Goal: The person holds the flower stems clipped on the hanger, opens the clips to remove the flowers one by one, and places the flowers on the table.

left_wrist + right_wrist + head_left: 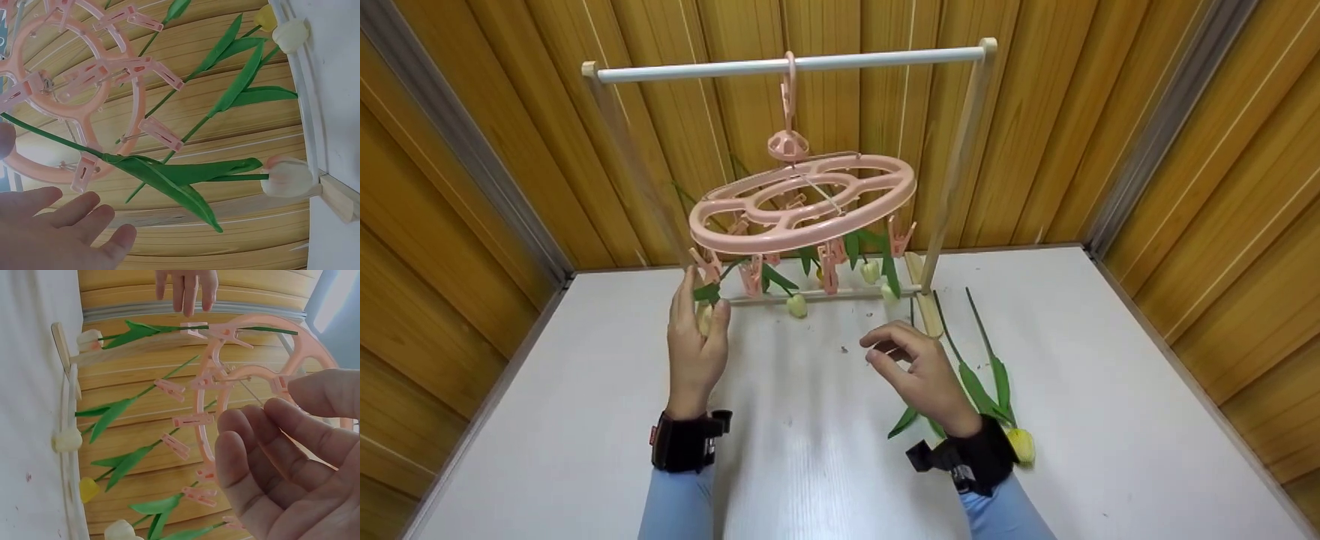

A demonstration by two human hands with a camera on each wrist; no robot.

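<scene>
Head view gives me the whole scene: a pink clip hanger (802,202) hangs tilted by its hook from the white rail (787,66) of a wooden rack (956,165) on the white table (1110,360), with several artificial tulips clipped by their stems and dangling head down. My left hand (695,337) is raised at the hanger's left edge, fingers straight and relaxed, right by the leftmost hung tulip (706,300); whether the fingertips actually touch it I cannot tell. On the left wrist camera that tulip's stem sits in a clip, its leaf (174,177) and pale bud (288,175) stretched out beyond my flat fingers (67,216), which close on nothing. My right hand (919,371) hovers lower, above the table, fingers loosely curled and holding nothing, as the right wrist camera confirms. Just beside its wrist, spare tulips (994,382) lie on the table, one yellow bud (1021,444) near the cuff
</scene>
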